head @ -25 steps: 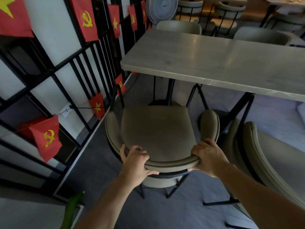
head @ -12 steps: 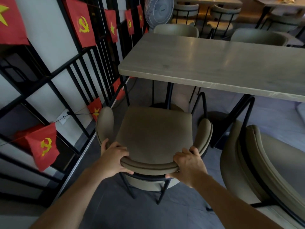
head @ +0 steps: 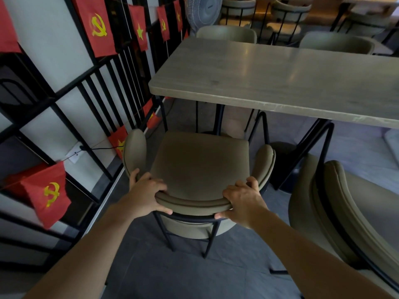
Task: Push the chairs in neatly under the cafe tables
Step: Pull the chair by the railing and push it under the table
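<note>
An olive padded chair (head: 200,160) with a curved backrest and black metal legs stands in front of a long grey cafe table (head: 280,83). Its seat's front edge sits just under the table's near edge. My left hand (head: 146,194) grips the left part of the backrest's top rail. My right hand (head: 244,200) grips the right part of the same rail. A second olive chair (head: 336,212) stands to the right, with its back toward me and close to my right arm.
A black metal railing (head: 92,100) hung with red flags (head: 46,193) runs along the left, close to the chair's left arm. Two more chairs (head: 226,33) stand at the table's far side. A white fan (head: 205,9) and further tables fill the background.
The chair has slid forward toward the table and a little left, nearer the railing. Both hands have stayed closed on the backrest.
</note>
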`<move>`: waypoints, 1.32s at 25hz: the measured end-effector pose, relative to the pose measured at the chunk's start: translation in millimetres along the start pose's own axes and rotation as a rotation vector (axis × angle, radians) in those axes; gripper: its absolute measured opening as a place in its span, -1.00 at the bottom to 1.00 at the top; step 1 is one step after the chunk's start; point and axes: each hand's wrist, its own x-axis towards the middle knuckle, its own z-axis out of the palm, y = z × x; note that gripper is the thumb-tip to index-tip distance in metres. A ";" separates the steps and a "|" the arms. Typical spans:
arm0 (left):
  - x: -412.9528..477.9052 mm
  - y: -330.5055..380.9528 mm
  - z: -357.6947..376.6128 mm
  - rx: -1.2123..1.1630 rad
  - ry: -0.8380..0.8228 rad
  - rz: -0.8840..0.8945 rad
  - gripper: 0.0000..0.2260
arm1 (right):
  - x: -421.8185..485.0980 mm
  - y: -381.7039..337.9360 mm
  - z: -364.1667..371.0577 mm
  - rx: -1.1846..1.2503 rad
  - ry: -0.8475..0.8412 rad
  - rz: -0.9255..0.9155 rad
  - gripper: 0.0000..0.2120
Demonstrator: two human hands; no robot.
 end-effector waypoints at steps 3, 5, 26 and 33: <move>10.0 2.5 -0.1 0.003 0.003 0.001 -0.54 | 7.4 6.8 -2.4 -0.006 -0.026 0.015 -0.46; 15.6 0.4 0.5 0.019 0.001 -0.001 -0.52 | 12.2 9.0 -2.2 -0.012 -0.034 0.017 -0.45; 30.0 -19.3 -7.6 0.053 -0.108 -0.032 -0.59 | 22.7 -0.2 1.4 -0.053 -0.046 0.011 -0.47; 24.4 -7.6 -12.9 0.019 -0.116 -0.097 -0.66 | 15.5 1.0 -12.1 0.176 -0.111 0.006 -0.40</move>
